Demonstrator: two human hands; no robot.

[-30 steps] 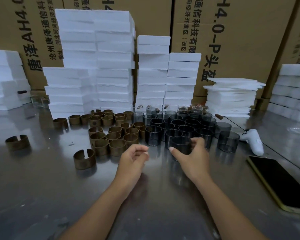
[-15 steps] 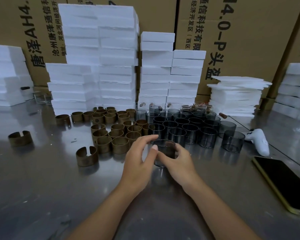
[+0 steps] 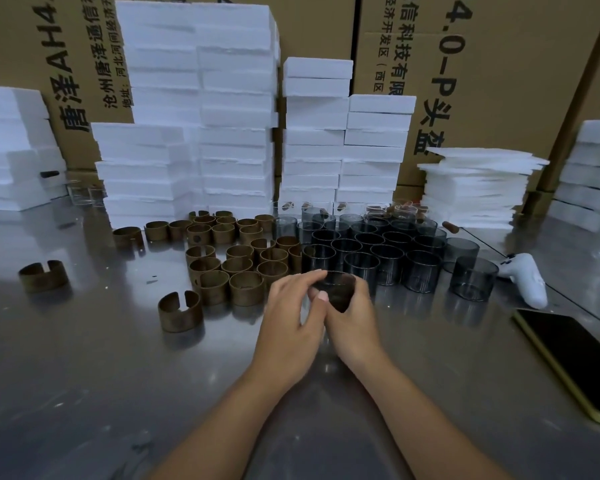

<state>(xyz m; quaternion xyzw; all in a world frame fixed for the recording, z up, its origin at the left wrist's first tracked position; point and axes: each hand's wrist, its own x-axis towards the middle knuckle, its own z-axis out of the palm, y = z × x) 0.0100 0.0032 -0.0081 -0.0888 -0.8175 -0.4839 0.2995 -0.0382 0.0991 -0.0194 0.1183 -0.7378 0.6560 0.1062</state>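
Observation:
A dark smoked glass tube (image 3: 340, 289) is held between both hands just above the steel table (image 3: 84, 375). My right hand (image 3: 352, 323) grips it from the right and below. My left hand (image 3: 293, 317) curls round its left side, with fingers over its rim and the thumb against it. Behind them stands a cluster of several more dark glass tubes (image 3: 378, 251). To the left lie several split bronze metal rings (image 3: 236, 258), one loose ring (image 3: 180, 311) nearest me.
Stacks of white foam blocks (image 3: 194, 116) line the back, in front of cardboard cartons (image 3: 482, 64). A white controller (image 3: 529, 278) and a black phone (image 3: 579, 362) lie at the right. Another bronze ring (image 3: 44, 276) sits far left.
My right hand took a dark tube from the cluster and drew it toward me. My left hand came in and closed on its left side.

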